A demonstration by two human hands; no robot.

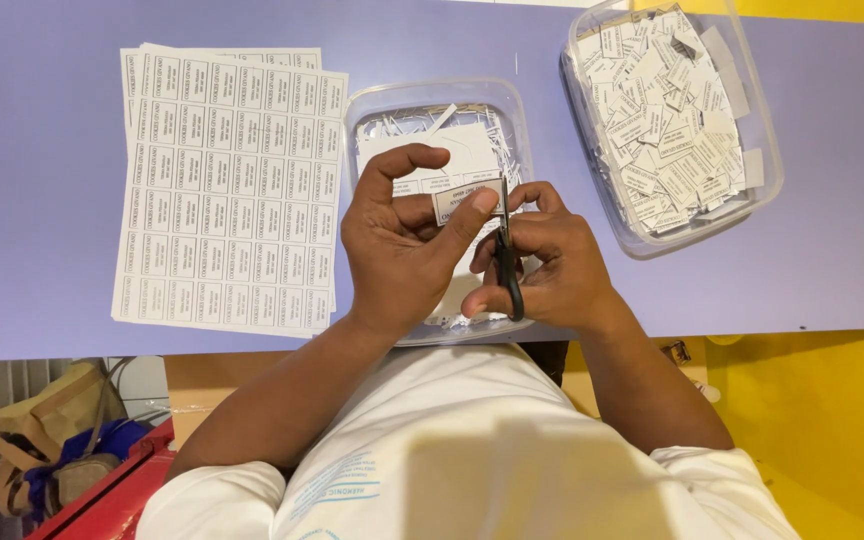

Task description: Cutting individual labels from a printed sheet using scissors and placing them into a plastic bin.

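My left hand (402,245) pinches a small white paper label strip (449,200) between thumb and fingers, over a clear plastic tray (367,105) of thin paper trimmings. My right hand (542,265) grips black-handled scissors (504,240), blades pointing up and closing on the strip's right edge. Both hands hover above the tray at the front edge of the lilac table (32,180).
A stack of printed label sheets (227,190) lies left of the tray. A clear plastic tub (752,90) full of cut labels stands at the back right. Below the table edge are a brown bag (42,430), a red box (112,500) and a yellow floor (822,420).
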